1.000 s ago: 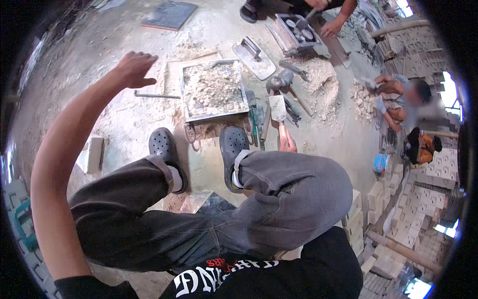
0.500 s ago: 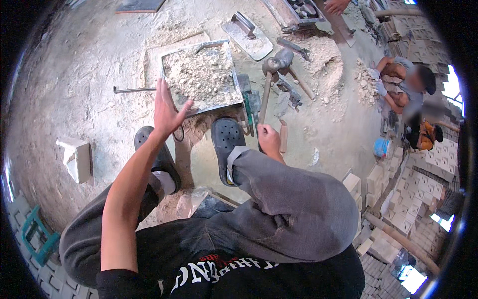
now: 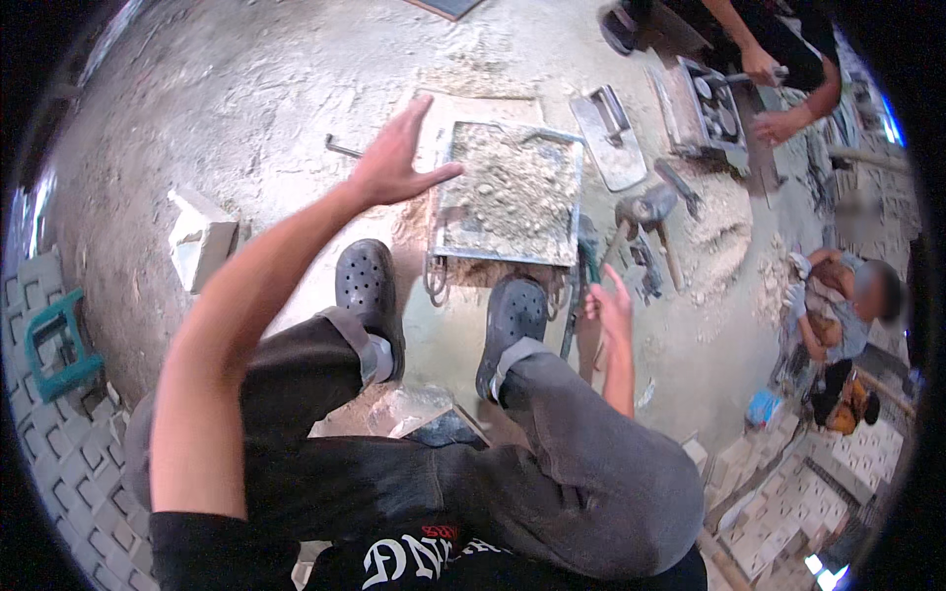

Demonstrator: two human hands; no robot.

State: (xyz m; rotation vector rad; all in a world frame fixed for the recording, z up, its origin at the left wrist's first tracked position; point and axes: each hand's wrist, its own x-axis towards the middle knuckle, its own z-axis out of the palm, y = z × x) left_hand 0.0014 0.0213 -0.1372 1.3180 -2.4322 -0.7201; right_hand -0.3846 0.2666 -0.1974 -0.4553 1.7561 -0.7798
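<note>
Since half a second ago, the left hand (image 3: pixel 394 165) has gone from the lower left corner of the metal-edged tray (image 3: pixel 507 260) to beside the upper part of its left side, and the right hand (image 3: pixel 613 307), then a fist at the end of a tool handle, has loosened; the whole view has shifted too, so the tray sits farther right in it. The tray lies on the floor just ahead of the feet, full of crumbly pale powder (image 3: pixel 512 192). The left hand is open and slightly blurred, its fingers stretched out and its thumb spread toward the tray, the thumb tip crossing the tray's edge in view; whether it touches, I cannot tell. The right hand is near the lower right corner, one finger extended and the others partly curled; I cannot tell whether it touches the tools beneath. Just ahead of it lies a mallet (image 3: pixel 647 207), with a flat float (image 3: pixel 609 163) beyond, near the tray's upper right corner, and a heap of powder (image 3: pixel 719 244) to the right. A thin rod (image 3: pixel 342 148) lies left of the left hand, while dark clogs (image 3: pixel 367 281) stand close to the tray's near side
</note>
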